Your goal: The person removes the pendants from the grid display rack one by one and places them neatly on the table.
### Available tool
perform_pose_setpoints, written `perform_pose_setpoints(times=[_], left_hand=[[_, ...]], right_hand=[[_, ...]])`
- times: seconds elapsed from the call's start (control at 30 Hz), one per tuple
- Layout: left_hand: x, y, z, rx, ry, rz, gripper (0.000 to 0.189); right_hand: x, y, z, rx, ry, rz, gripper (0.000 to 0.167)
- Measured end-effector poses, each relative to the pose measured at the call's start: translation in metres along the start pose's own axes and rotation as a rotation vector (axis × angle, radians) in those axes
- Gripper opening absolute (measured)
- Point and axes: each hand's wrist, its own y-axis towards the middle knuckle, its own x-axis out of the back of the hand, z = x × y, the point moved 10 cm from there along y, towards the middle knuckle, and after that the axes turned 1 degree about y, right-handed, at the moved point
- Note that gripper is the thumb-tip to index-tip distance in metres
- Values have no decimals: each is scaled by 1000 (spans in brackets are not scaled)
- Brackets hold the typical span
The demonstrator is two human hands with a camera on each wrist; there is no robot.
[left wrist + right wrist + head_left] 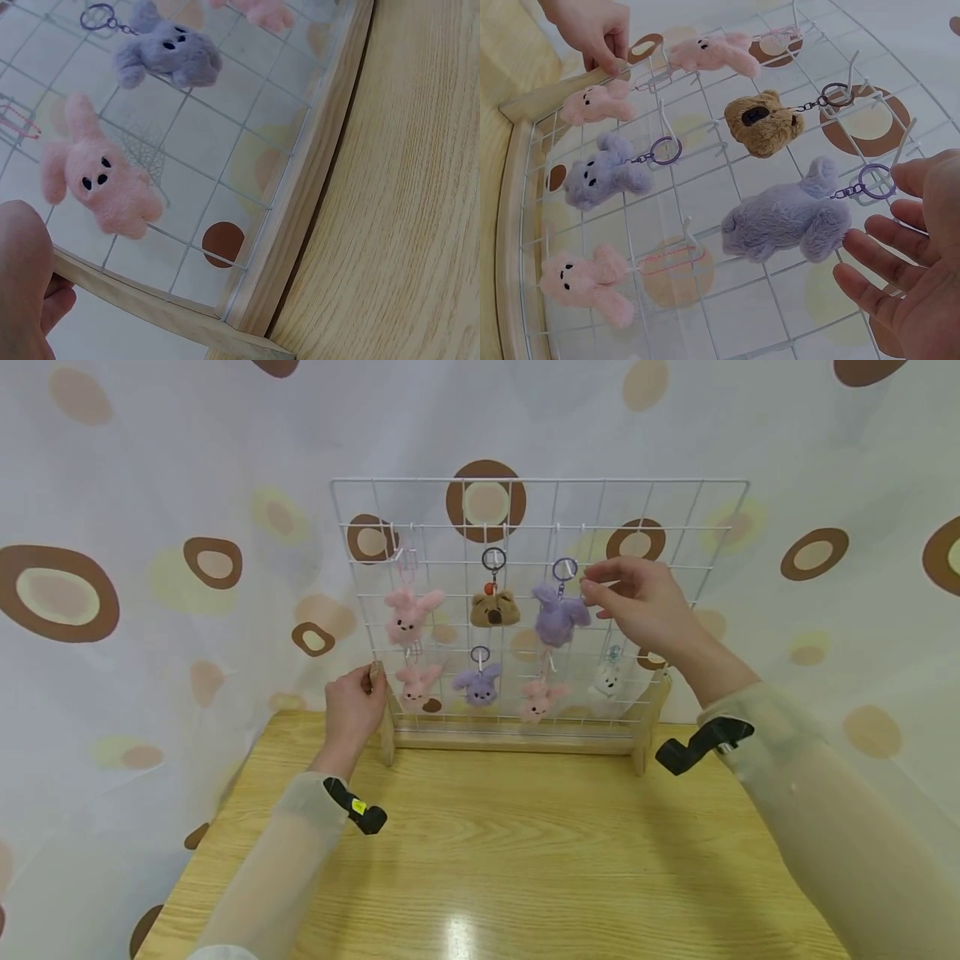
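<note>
A purple plush bunny keychain (558, 617) hangs by its ring (876, 181) from a hook on the white wire grid rack (540, 479), its back facing out. Just right of that ring is my right hand (637, 597), fingers loosely spread and holding nothing, with fingertips close to the ring and the bunny's ear. My left hand (352, 708) grips the top of the rack's wooden side post (150, 294). Near it hangs a pink bunny keychain (105, 176). A brown bear keychain (495, 610) hangs left of the purple bunny.
Another pink bunny (408, 618) hangs at upper left. Along the lower row are a smaller purple bunny (478, 687), a pink bunny (538, 700) and a white plush (607, 679). The rack's wooden base (517, 742) stands on a wood-grain table (525, 843), before a patterned cloth backdrop (150, 468).
</note>
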Motion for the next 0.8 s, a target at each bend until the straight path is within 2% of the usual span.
perform_pose_setpoints(times=[0.57, 0.8], left_hand=[[-6, -1, 7, -3, -14, 19, 33], [-8, -1, 8, -16, -28, 16, 31]], right_hand=[[-4, 11, 1, -15, 26, 6, 40], [-5, 13, -2, -46, 37, -5, 39]])
